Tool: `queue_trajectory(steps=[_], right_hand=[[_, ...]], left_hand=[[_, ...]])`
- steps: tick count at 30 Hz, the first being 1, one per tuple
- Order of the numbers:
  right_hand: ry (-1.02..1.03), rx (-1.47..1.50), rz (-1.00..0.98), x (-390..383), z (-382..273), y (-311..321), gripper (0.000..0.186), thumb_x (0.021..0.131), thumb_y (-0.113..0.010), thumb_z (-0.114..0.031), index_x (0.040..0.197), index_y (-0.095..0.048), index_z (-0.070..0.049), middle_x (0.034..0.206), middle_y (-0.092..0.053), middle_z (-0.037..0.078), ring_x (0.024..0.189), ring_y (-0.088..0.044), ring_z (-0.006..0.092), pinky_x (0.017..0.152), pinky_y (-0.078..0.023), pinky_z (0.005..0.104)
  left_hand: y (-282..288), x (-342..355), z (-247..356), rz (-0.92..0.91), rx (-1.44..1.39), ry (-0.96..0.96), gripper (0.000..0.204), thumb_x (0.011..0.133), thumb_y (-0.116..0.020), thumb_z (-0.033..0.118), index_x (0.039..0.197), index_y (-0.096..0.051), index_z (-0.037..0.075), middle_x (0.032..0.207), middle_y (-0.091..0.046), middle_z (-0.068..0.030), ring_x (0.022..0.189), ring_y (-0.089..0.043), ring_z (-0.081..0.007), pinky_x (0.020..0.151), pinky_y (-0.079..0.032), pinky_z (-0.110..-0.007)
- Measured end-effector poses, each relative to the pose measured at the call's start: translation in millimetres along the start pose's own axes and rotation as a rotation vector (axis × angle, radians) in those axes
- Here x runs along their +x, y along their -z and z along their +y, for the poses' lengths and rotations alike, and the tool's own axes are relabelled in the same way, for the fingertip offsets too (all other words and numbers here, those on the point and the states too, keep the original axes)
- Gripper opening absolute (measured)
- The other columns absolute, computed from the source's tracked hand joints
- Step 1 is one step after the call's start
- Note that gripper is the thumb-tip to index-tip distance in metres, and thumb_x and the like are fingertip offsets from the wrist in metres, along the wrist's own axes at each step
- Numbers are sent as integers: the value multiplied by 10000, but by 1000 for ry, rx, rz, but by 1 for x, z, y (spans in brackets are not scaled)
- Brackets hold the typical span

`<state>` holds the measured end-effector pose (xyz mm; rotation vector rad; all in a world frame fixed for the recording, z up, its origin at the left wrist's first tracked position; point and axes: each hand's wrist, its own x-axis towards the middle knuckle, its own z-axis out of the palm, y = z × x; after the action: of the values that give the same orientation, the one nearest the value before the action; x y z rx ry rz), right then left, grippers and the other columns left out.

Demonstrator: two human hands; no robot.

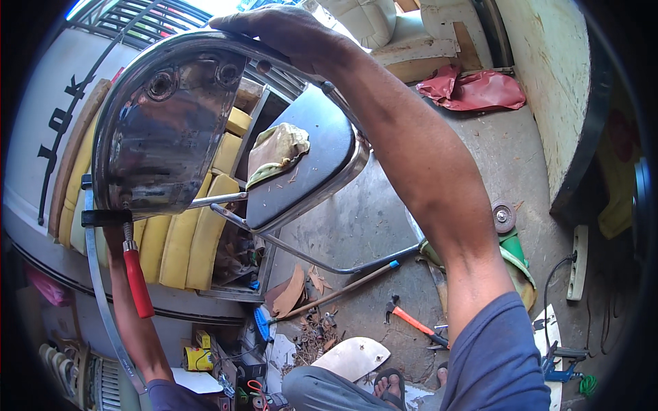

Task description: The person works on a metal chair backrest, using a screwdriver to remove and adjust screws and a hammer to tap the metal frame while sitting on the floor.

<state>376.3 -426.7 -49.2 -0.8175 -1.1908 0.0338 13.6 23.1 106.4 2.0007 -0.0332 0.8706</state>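
Note:
Close in front of me is a curved chair backrest, a dark, scuffed metal panel inside a chrome tube rim. My right hand lies over the top of this rim and grips it, fingers along the tube. A bar clamp with a red handle is fixed on the panel's lower left corner. My left forearm reaches up behind the clamp, and my left hand is mostly hidden by the clamp and panel. Beyond the backrest is a dark padded chair seat on chrome legs, with a torn fabric piece on it.
Yellow cushions stack at the left. On the floor lie an orange-handled hammer, a blue-ended broom, a pale curved board and scraps. Red sheeting lies at the back, a power strip at the right.

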Motion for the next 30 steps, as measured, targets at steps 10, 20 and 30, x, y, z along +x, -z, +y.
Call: queue_trajectory(steps=[10, 20, 30], right_hand=[[-101, 132, -127, 2, -5, 11, 421, 1013, -533, -448, 1110, -719, -84, 920, -707, 34, 802, -610, 123, 693, -489, 293], [123, -268, -22, 12, 26, 10, 385, 971, -599, -344, 1187, -689, -39, 1045, -711, 87, 897, -634, 143, 811, -508, 291], [70, -34, 92, -4, 18, -9, 458, 945, -648, -482, 1080, -743, -55, 884, -691, 39, 750, -594, 101, 665, -470, 274]], left_hand=[[-36, 6, 27, -190, -436, 58, 490, 1009, -525, 280, 1465, -442, 119, 1464, -496, -98, 1333, -487, -230, 1096, -432, -376], [-49, 1, 21, -248, -494, 86, 492, 1005, -540, 286, 1459, -450, 121, 1458, -502, -94, 1329, -491, -231, 1106, -420, -386], [-67, -15, 0, -250, -594, 107, 494, 1000, -554, 291, 1454, -457, 122, 1453, -508, -90, 1326, -494, -233, 1115, -409, -397]])
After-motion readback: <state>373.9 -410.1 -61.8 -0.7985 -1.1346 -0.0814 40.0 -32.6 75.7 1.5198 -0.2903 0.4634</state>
